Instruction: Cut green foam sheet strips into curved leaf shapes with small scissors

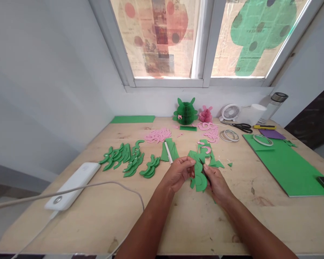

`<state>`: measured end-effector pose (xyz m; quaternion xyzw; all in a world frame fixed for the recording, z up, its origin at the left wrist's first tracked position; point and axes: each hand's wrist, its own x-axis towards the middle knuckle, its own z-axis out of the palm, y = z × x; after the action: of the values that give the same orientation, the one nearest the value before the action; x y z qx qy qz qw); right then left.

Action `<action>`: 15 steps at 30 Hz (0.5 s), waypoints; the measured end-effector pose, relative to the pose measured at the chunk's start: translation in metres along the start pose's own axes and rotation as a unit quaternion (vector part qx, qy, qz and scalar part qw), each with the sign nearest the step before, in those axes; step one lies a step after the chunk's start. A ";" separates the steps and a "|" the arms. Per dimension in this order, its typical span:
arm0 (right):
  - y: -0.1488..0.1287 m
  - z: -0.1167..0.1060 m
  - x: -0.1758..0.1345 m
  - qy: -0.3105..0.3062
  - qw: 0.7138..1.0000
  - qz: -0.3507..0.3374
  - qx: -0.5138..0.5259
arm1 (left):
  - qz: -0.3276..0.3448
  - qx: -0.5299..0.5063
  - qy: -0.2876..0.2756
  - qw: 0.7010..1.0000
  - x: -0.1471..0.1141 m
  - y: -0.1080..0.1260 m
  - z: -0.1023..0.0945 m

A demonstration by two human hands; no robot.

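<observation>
My left hand [179, 173] is closed, pinching a piece of green paper [200, 177] with curved outlines drawn on it. My right hand [218, 183] is closed at the paper's right edge, around a dark tool that looks like scissors [201, 161]; my fingers hide most of it. Just beyond my hands lie green paper scraps [212, 160] with a pink curved cutout [206, 149] on top. Left of them, a white pen [168, 152] rests on green paper [174, 150]. Several stacks of curved green cutouts [150, 167] lie further left.
Pink cutouts [158, 135] lie behind. Honeycomb paper figures, green [186, 112] and pink [205, 114], stand by the wall. At right are tape rolls [229, 135], black-handled scissors [243, 127], a yellow cutter [264, 127] and green sheets [288, 169]. A white power bank [72, 185] with cables lies left.
</observation>
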<state>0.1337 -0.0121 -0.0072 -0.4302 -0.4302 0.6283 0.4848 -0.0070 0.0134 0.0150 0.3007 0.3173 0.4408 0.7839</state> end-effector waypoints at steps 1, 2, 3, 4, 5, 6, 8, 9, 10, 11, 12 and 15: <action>0.000 0.000 0.000 0.002 1.000 0.000 0.000 | 0.000 0.001 -0.001 1.000 0.000 0.000 0.000; 0.000 0.000 0.000 0.002 1.000 0.000 0.001 | 0.002 0.002 -0.002 1.000 0.000 0.000 0.000; 0.000 0.001 0.000 -0.002 1.000 -0.001 0.004 | 0.003 0.005 -0.003 1.000 0.000 0.000 0.000; -0.001 0.001 0.000 -0.008 1.000 -0.005 0.010 | 0.005 0.008 -0.004 1.000 0.000 0.000 0.000; -0.001 0.002 0.001 -0.017 1.000 -0.011 0.018 | 0.007 0.012 -0.004 1.000 0.000 0.000 0.000; -0.002 0.003 0.001 -0.026 0.999 -0.020 0.026 | 0.008 0.017 -0.004 1.000 0.000 0.000 0.000; -0.004 0.004 0.001 -0.039 0.998 -0.039 0.037 | 0.009 0.026 -0.002 1.000 0.000 0.001 0.000; -0.005 0.005 0.001 -0.042 0.997 -0.046 0.037 | 0.010 0.029 -0.001 1.000 0.000 0.001 0.001; -0.005 0.005 0.001 -0.042 0.997 -0.051 0.036 | 0.012 0.033 0.000 0.999 -0.001 0.001 0.001; -0.005 0.005 0.001 -0.041 0.997 -0.053 0.034 | 0.015 0.036 0.000 0.999 -0.001 0.001 0.002; -0.005 0.005 0.001 -0.039 0.997 -0.053 0.033 | 0.018 0.040 0.001 0.999 -0.001 0.001 0.002; -0.002 0.003 0.002 -0.014 0.998 -0.048 0.027 | 0.028 0.052 0.006 0.998 -0.001 0.001 0.003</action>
<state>0.1305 -0.0099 -0.0044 -0.3872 -0.4402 0.6216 0.5195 -0.0057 0.0124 0.0173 0.3472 0.3358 0.4470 0.7529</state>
